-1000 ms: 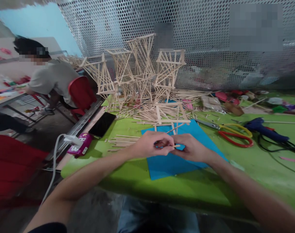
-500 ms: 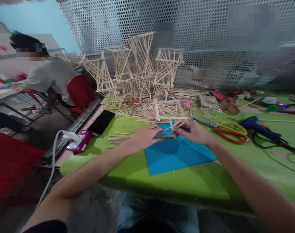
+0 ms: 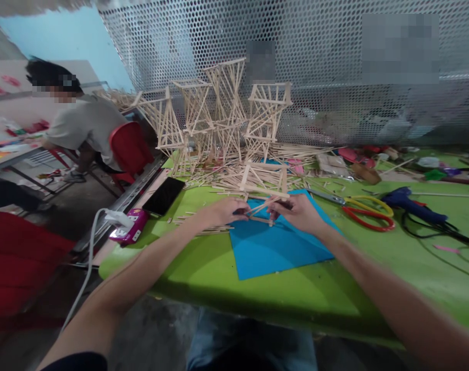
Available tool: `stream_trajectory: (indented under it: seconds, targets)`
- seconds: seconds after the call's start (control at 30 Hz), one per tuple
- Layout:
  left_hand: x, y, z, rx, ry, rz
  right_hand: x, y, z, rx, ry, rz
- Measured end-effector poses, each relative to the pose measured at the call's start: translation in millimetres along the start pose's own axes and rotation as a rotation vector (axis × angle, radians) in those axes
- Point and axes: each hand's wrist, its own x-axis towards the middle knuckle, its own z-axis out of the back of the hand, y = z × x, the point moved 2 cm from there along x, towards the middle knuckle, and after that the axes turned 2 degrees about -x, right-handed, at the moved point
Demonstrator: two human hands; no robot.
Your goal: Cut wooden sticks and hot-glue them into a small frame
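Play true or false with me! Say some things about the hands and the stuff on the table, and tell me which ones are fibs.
1. The blue sheet lies on the green table. True.
2. The scissors have two blue handles. False: one handle is yellow and the other is red.
3. The right hand holds a wooden stick. True.
4. The left hand is holding the glue gun. False: the glue gun lies on the table, to the right of the scissors.
5. The phone is to the right of both hands. False: it lies to their left.
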Motion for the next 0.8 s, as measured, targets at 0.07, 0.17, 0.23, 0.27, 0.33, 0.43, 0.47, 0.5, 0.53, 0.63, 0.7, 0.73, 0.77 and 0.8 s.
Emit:
stream_trajectory:
  seconds: [0.07,0.17,0.23,0.27,0.33,0.43,0.47,0.5,0.53,0.63,0.7,0.73,0.77,0.8]
  targets:
    - [1,-2,1.2,0.016,0.011,0.022,0,5,-4,-0.003,0.003,0.009]
    - [2,-6,2.4,0.040,0.001,0.027,0,15,-6,-0.046,-0.001,0.033]
    - [2,-6,2.3,0.050,0.002,0.042,0,19,-7,-0.063,-0.003,0.043]
    - [2,-6,1.9,0.057,0.005,0.049,0,21,-8,-0.065,-0.003,0.042]
    - [2,-4,1.3,0.074,-0.006,0.033,0,23,-8,-0.072,-0.005,0.033]
    - [1,-2,1.3,0.093,-0.051,-0.021,-1,25,-8,-0.122,-0.005,0.040]
    - [1,-2,1.2,0.089,-0.051,-0.023,-1,25,-8,-0.147,0.000,0.050]
    - [1,-2,1.1,0.078,-0.040,-0.013,-2,25,-7,-0.169,0.007,0.059]
    - [1,-2,0.9,0.064,-0.023,0.005,-2,25,-7,-0.184,0.016,0.066]
    - [2,-3,0.9,0.029,0.007,0.040,-2,23,-7,-0.200,0.034,0.065]
    - [2,-4,0.9,0.027,0.002,0.042,-2,23,-6,-0.203,0.036,0.067]
    - [3,-3,0.6,0.030,-0.005,0.043,-2,22,-6,-0.211,0.035,0.072]
    - [3,-3,0.1,0.033,-0.011,0.042,-2,22,-6,-0.220,0.036,0.079]
    - [3,-2,-0.6,0.035,-0.017,0.043,-2,22,-6,-0.230,0.037,0.087]
